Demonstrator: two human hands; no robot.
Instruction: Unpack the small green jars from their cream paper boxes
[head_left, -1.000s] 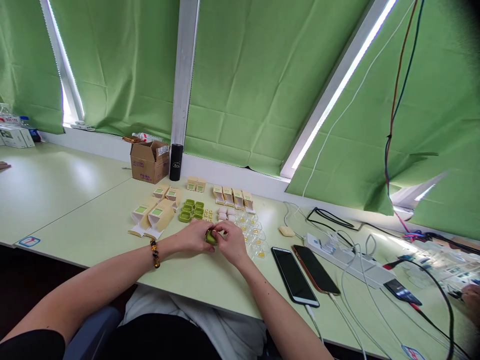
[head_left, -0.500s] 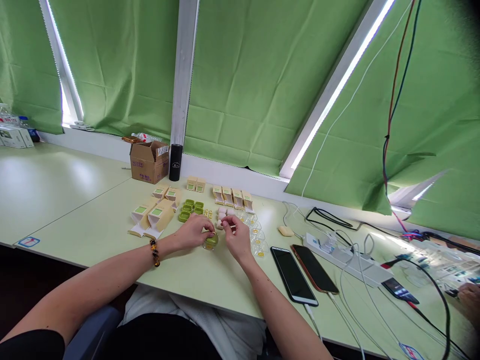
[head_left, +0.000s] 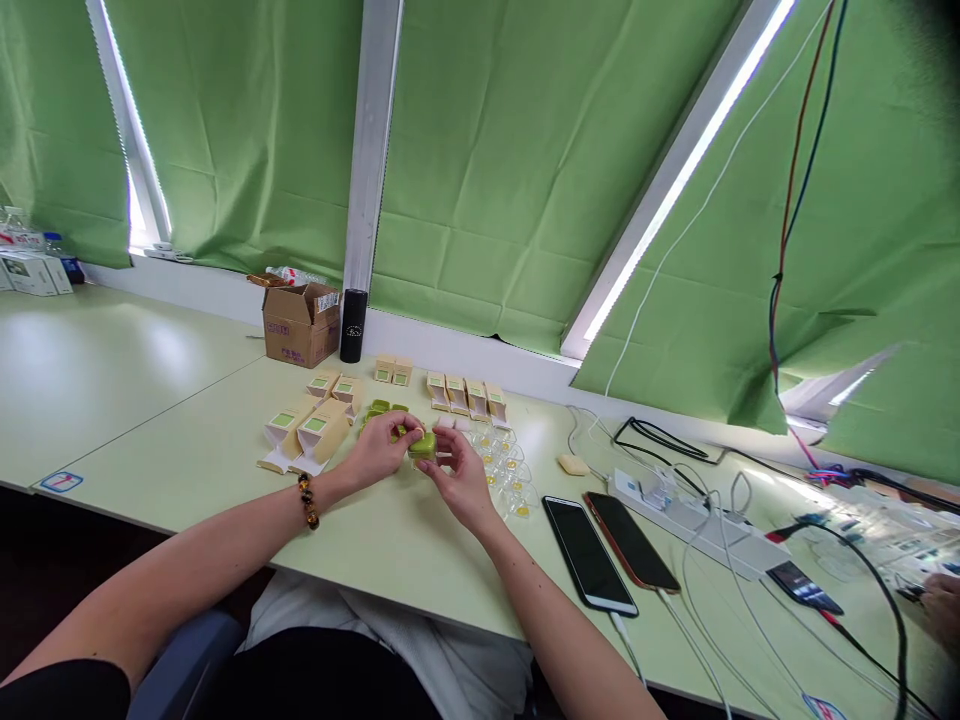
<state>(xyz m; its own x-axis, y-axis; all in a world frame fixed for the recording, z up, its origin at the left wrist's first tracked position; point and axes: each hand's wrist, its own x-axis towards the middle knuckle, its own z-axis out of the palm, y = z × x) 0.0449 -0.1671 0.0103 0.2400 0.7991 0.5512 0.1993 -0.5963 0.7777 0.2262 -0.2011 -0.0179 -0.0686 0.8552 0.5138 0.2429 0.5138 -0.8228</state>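
Note:
A small green container (head_left: pixel 423 446) is held just above the table between both hands. The fingers of my left hand (head_left: pixel 386 447) pinch its left side. My right hand (head_left: pixel 459 475) grips it from the right with thumb and fingers. Behind my left hand sit several green containers (head_left: pixel 380 407), partly covered by it. Pale pink pieces (head_left: pixel 454 425) lie beyond my right hand, mostly hidden. To its right stand several clear plastic cups (head_left: pixel 517 485) with yellow spots inside.
Cream paper boxes (head_left: pixel 322 428) stand open at left, with more boxes (head_left: pixel 466 394) behind. A cardboard carton (head_left: pixel 300 325) and black tumbler (head_left: pixel 352 326) are by the wall. Phones (head_left: pixel 589 553), a power strip (head_left: pixel 694 525) and cables lie right. Another person's hand (head_left: pixel 941 603) shows at far right.
The green container has been lifted off the table and tilted. My right hand has moved left and down from the pink pieces and now grips the container too.

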